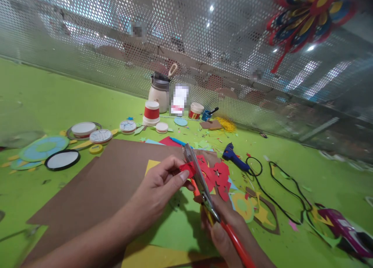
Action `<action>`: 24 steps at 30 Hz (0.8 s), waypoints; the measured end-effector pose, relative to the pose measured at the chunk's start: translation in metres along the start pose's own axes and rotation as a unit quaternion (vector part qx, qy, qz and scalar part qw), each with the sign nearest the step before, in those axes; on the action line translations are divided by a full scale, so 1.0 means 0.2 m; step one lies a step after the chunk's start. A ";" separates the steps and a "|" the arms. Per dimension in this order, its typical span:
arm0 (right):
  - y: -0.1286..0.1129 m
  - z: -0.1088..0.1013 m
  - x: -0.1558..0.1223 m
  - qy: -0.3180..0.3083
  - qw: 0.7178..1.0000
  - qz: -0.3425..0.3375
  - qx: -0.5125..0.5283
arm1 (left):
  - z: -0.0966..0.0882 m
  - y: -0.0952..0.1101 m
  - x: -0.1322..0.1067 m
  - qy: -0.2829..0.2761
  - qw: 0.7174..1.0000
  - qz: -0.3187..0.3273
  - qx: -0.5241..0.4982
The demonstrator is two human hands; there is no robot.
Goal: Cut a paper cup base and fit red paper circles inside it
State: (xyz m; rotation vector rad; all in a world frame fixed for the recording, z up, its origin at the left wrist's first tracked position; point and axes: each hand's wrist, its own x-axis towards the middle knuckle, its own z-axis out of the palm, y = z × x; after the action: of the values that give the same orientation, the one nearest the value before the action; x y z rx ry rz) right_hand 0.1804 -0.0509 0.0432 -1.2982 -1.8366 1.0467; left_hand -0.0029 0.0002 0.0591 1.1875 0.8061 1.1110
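Note:
Between thumb and fingers, my left hand (161,182) pinches a small piece of red paper (188,169). My right hand (224,225) grips a pair of scissors (201,182) with red handles, and the blades point up and away from me beside the red piece. Whether the blades touch the paper I cannot tell. Just behind the scissors are red paper cutouts (220,174) with star-shaped holes. Under both hands lie sheets of green paper (180,229), yellow paper (163,256) and brown card (116,182).
A blue glue gun (235,158) with a black cord lies to the right, near a purple device (344,227). Round lids (100,136) and paper discs (43,148) sit at left. At the back stand a kettle (159,93), a white-and-red tub (151,112) and a perforated screen (116,46).

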 end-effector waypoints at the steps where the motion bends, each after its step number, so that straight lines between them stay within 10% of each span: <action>1: 0.00 0.00 0.00 -0.003 1.000 0.006 0.007 | 0.00 0.00 0.00 -0.001 1.000 0.000 -0.002; 24: -0.02 -0.01 -0.01 -0.016 0.999 0.036 0.036 | 0.00 0.00 0.00 0.004 1.000 -0.014 -0.010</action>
State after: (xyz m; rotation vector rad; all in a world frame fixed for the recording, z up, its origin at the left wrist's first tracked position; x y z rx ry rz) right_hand 0.1807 -0.0538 0.0481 -1.3213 -1.7694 1.1678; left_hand -0.0035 0.0010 0.0599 1.1525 0.8130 1.0987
